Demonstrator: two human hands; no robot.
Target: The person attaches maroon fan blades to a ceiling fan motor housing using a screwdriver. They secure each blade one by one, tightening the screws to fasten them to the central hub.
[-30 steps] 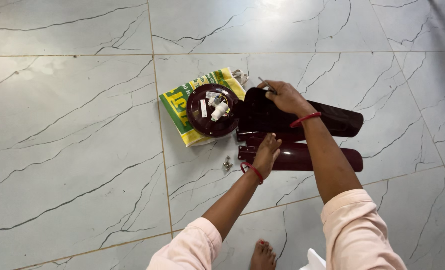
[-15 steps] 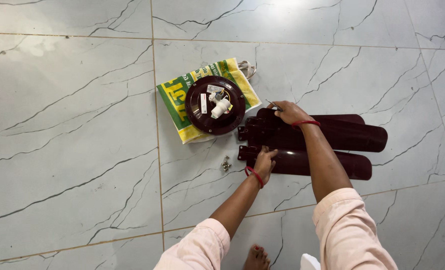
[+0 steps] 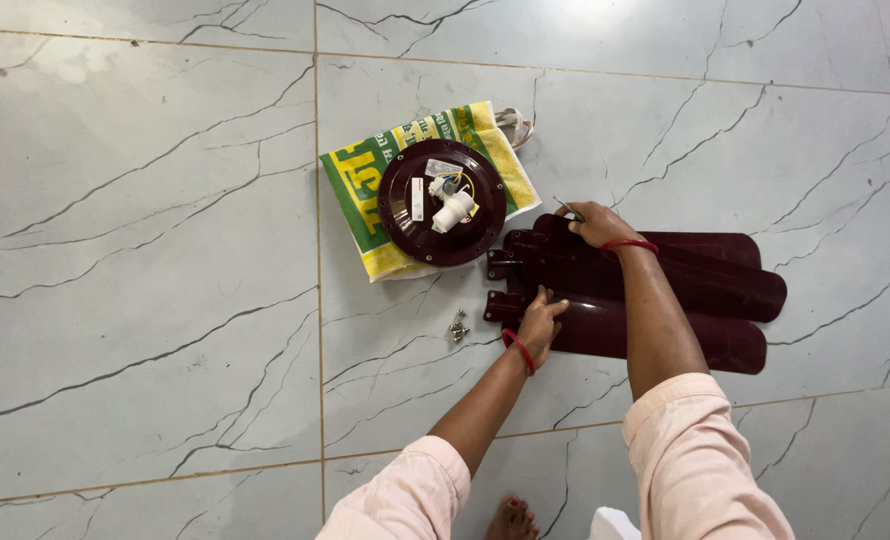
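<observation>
From the head camera, looking down: the left hand (image 3: 541, 322) lies flat with fingers loosely curled over the near end of the lowest of three maroon fan blades (image 3: 685, 290), gripping its edge next to the metal bracket. The blades are long, glossy and round-ended, fanned one over another on the floor (image 3: 145, 260), which is pale marble-patterned tile with dark veins and thin grout lines. The right hand (image 3: 595, 224), beyond the left, is closed on the top blade's bracket end and pinches a thin metal tool (image 3: 568, 208), too small to tell its kind. Just left of the left hand lies a small heap of silvery screws (image 3: 457, 327). Beyond both hands, to the left, a round dark maroon motor housing (image 3: 442, 201) with white plastic parts at its centre sits on a flat woven green-and-yellow bag (image 3: 365, 190). Both wrists wear red bangles; the sleeves are pale pink.
</observation>
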